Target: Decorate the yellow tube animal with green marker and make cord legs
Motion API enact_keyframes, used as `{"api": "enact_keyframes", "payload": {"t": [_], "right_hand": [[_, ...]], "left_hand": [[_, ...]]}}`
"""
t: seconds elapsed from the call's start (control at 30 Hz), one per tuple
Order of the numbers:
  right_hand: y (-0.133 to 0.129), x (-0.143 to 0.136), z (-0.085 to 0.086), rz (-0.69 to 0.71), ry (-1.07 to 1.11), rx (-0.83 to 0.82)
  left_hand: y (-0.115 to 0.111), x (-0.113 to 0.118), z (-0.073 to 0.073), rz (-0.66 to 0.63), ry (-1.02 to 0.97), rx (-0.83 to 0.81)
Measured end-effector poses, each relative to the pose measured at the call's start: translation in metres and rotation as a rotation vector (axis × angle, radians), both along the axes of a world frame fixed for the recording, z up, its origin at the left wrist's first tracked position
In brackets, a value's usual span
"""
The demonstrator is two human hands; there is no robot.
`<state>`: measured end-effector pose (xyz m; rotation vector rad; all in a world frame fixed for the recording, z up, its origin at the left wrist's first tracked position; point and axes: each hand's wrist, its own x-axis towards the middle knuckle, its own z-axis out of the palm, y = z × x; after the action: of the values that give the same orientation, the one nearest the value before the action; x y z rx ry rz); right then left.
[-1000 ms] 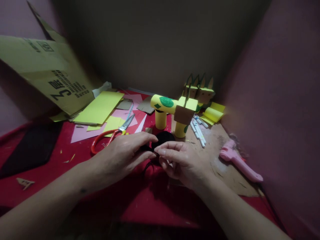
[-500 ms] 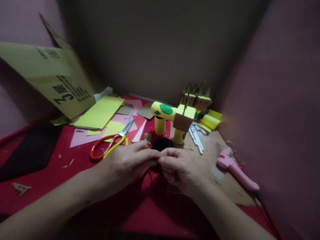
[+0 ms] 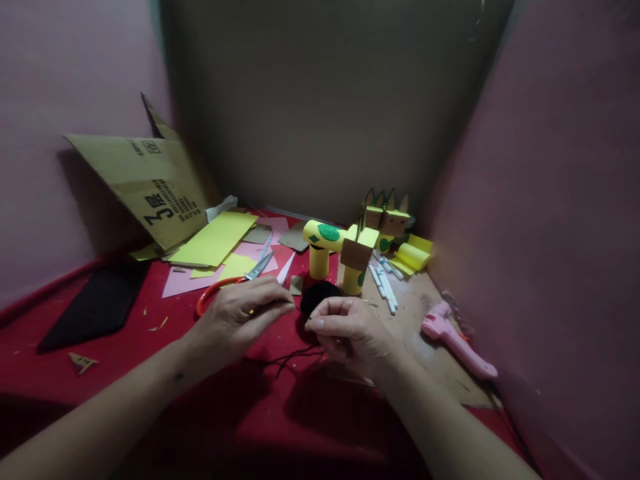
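My left hand [image 3: 250,310] pinches a thin strand of black yarn [image 3: 287,359] with thumb and fingers. A short way to its right, my right hand [image 3: 350,327] pinches the yarn too, and a dark line runs between the two fingertips. Loose yarn ends trail on the red table below. Just behind the hands lies a black yarn ball [image 3: 320,297], partly covered by my right hand. Scissors [image 3: 260,265] with a red handle lie behind my left hand, which hides part of them. Past the ball stands a yellow paper figure [image 3: 320,263] with green spots and a cardboard-fronted head.
A pink glue gun [image 3: 457,340] and white markers [image 3: 384,287] lie on a cardboard sheet [image 3: 415,333] at right. A second spiky figure [image 3: 387,220] stands behind. Yellow paper [image 3: 215,240], a cardboard box [image 3: 150,180] and a black sheet [image 3: 95,307] occupy the left.
My hands, which met at the fingertips, have moved apart, the left one leftward. A stretch of yarn shows between them. The camera view has shifted slightly.
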<state>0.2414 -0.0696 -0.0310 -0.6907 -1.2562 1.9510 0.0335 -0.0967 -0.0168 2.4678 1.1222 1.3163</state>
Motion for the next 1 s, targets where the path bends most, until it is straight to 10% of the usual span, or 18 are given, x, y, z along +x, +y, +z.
{"api": "enact_keyframes", "payload": {"t": [0.37, 0.6, 1.0], "right_hand": [[0.007, 0.010, 0.001, 0.025, 0.120, -0.028], [0.018, 0.011, -0.007, -0.022, 0.113, -0.058], [0.030, 0.038, -0.005, 0.139, 0.056, 0.058]], "left_hand": [[0.019, -0.022, 0.033, 0.179, -0.225, -0.208], [0.061, -0.023, 0.026, 0.092, -0.360, -0.427], [0.068, -0.029, 0.012, 0.170, -0.537, -0.618]]}}
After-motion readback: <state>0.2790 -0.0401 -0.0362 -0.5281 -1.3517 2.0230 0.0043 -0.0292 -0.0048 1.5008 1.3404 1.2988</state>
